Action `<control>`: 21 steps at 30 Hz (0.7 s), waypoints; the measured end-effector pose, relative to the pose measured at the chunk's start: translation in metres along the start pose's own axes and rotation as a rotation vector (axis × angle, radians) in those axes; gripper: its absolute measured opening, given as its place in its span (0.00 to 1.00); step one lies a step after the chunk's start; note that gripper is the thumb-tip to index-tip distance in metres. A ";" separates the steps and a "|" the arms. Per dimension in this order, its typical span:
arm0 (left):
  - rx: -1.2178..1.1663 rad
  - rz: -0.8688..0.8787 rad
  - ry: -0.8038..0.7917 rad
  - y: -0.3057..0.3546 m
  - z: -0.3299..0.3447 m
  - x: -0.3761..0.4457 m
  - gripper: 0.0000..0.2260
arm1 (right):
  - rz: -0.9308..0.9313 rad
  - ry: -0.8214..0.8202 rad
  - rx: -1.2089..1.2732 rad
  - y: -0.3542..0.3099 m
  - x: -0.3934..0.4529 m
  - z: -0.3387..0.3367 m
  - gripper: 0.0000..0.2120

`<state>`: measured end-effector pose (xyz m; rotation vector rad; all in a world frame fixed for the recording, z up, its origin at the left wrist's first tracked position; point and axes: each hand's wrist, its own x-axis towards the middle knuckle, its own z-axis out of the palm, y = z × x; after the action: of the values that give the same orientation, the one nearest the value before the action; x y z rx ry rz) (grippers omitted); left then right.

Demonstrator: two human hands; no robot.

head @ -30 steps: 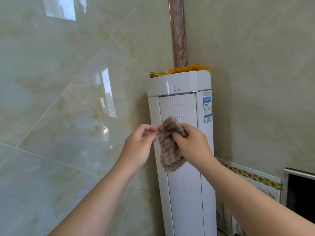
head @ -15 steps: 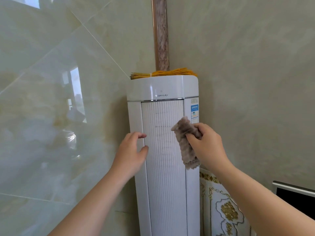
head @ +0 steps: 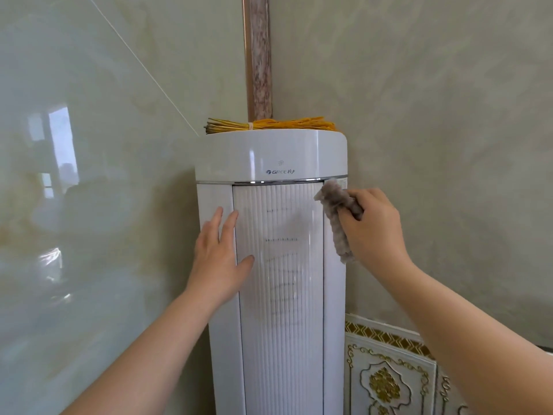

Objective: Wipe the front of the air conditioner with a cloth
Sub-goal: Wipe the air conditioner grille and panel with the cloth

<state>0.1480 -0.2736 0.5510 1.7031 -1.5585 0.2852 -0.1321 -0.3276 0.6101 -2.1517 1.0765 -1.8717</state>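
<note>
Bracing the Gree floor-standing air conditioner [head: 278,265], centre frame, with your flat, spread left hand [head: 220,259], keep your right hand [head: 374,226] clenched on the grey cloth [head: 338,217]; wipe downward along the ribs.

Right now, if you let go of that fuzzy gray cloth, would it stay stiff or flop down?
Probably flop. The cloth already droops below the right hand that bunches it, so it looks soft and limp. It also seems light, since a few fingers hold it easily. Its fuzzy surface likely grips the air conditioner rather than sliding off.
</note>
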 end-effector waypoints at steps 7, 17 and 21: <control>-0.018 0.049 0.079 -0.018 0.027 0.026 0.43 | -0.255 0.151 -0.198 0.024 0.024 0.033 0.14; -0.011 0.076 0.157 -0.036 0.044 0.036 0.49 | -0.425 -0.016 -0.052 0.053 0.011 0.085 0.17; 0.002 0.079 0.178 -0.039 0.046 0.037 0.49 | -0.426 0.019 -0.024 0.055 0.014 0.092 0.16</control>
<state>0.1765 -0.3348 0.5283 1.5746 -1.4956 0.4665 -0.0735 -0.4103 0.5714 -2.5403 0.6807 -2.0483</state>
